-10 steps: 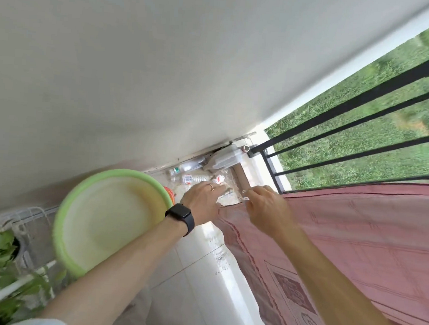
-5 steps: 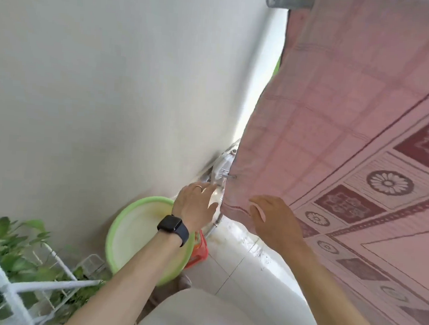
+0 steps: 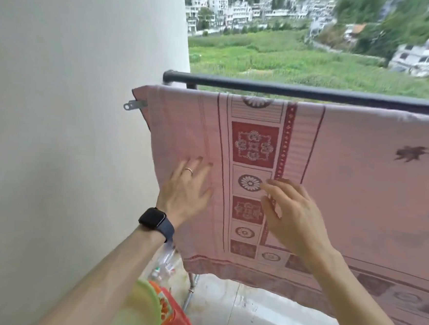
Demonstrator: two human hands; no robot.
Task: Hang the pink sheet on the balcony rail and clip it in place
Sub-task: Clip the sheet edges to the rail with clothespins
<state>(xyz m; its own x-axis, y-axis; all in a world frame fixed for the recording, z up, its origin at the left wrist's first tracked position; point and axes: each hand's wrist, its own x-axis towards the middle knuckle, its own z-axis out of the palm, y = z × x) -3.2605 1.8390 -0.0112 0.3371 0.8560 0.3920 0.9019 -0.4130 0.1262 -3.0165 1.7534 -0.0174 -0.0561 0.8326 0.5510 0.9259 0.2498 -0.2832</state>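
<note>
Grips apart, holding nothing: left hand [image 3: 186, 190] and right hand [image 3: 293, 216] rest against the pink sheet [image 3: 346, 184] hanging at the balcony rail [image 3: 289, 90].

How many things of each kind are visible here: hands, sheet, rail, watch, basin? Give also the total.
hands: 2, left hand and right hand
pink sheet: 1
rail: 1
watch: 1
green basin: 1
Total: 6

Patterned pink sheet [image 3: 347, 176] draped over balcony rail [image 3: 289, 89]
</note>
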